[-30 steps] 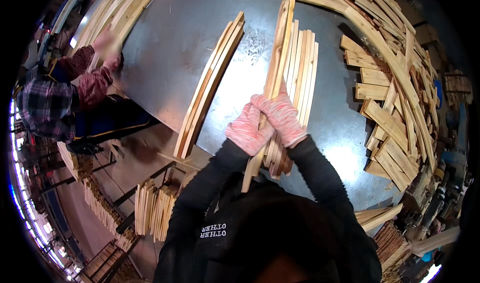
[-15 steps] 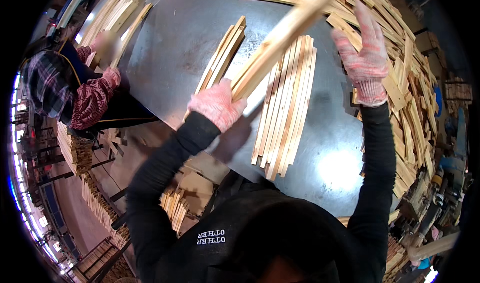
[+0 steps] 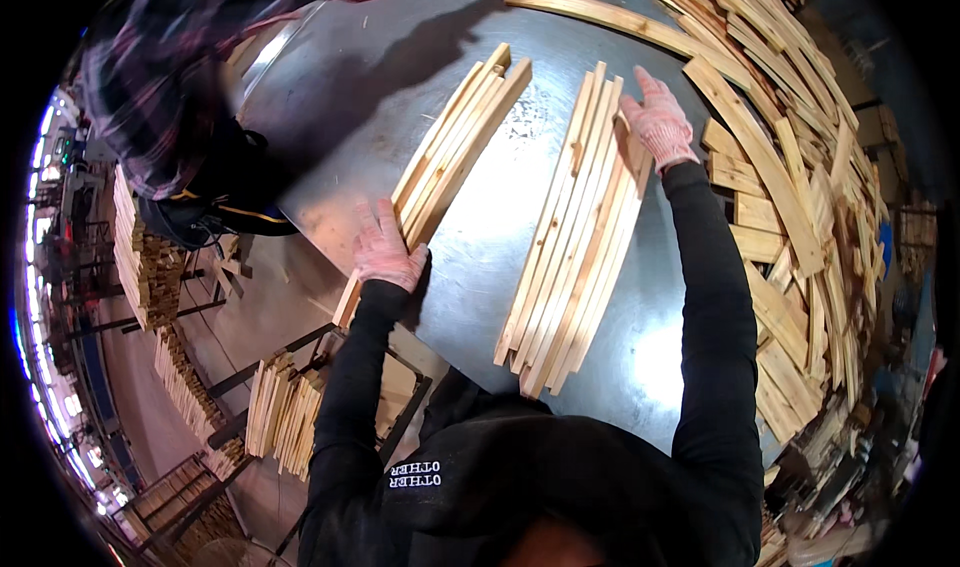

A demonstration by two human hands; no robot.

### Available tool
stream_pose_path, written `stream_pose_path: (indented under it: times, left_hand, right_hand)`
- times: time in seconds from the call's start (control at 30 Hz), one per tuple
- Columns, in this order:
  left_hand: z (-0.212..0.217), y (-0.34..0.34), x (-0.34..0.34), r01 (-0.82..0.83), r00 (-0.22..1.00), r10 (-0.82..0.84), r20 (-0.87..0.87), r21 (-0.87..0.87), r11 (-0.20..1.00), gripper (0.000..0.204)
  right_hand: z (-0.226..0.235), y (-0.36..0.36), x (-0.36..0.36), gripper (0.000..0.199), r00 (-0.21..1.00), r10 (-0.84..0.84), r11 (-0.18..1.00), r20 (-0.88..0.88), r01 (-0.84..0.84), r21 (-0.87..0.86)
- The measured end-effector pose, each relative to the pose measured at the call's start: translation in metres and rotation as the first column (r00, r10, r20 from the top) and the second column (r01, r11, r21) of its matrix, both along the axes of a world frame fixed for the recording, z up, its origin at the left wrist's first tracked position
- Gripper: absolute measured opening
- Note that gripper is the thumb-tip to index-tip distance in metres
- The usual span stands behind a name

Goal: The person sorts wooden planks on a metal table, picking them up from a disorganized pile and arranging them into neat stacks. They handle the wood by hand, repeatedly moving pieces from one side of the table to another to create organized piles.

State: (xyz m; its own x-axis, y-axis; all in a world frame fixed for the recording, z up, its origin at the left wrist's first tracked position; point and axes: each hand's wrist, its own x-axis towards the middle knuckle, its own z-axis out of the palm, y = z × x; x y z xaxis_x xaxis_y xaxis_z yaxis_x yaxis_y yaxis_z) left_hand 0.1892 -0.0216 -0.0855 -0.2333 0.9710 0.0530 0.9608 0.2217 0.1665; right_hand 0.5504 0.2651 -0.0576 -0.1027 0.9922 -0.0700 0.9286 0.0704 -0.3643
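Observation:
My left hand (image 3: 385, 249), in a pinkish-white knitted glove, lies with outstretched fingers across the near part of a small group of wooden strips (image 3: 462, 137) slanting over the metal table. My right hand (image 3: 660, 122), gloved alike, has its fingers extended at the far right end of a larger group of wooden strips (image 3: 572, 242). Its thumb side is against the outer strip. These strips lie side by side, lengthwise toward me, and their near ends are uneven. Neither hand is wrapped round a strip.
A heap of loose wooden pieces (image 3: 775, 192) covers the table's right side. One long strip (image 3: 625, 24) lies across the far part. At upper left a co-worker in a plaid sleeve (image 3: 215, 27) reaches over the metal table (image 3: 340, 97). Stacked strips (image 3: 285, 412) stand below the left edge.
The strip my left hand was holding up is now down with the left group. My right hand has come left to the larger group. The co-worker has moved closer, arm extended over the table.

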Motion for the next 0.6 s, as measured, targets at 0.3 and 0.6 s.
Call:
stream_pose_path:
  times: [0.3, 0.6]
  left_hand:
    - [-0.059, -0.108, 0.142, 0.117, 0.889, -0.148, 0.433, 0.096, 0.988, 0.089]
    - [-0.06, -0.103, 0.155, 0.309, 0.862, -0.246, 0.444, -0.074, 0.948, 0.09]
  right_hand:
    - [-0.078, 0.081, -0.04, 0.073, 0.962, 0.228, 0.967, 0.148, -0.242, 0.084]
    - [0.002, 0.049, -0.035, 0.068, 0.923, 0.3, 0.95, -0.241, -0.268, 0.157]
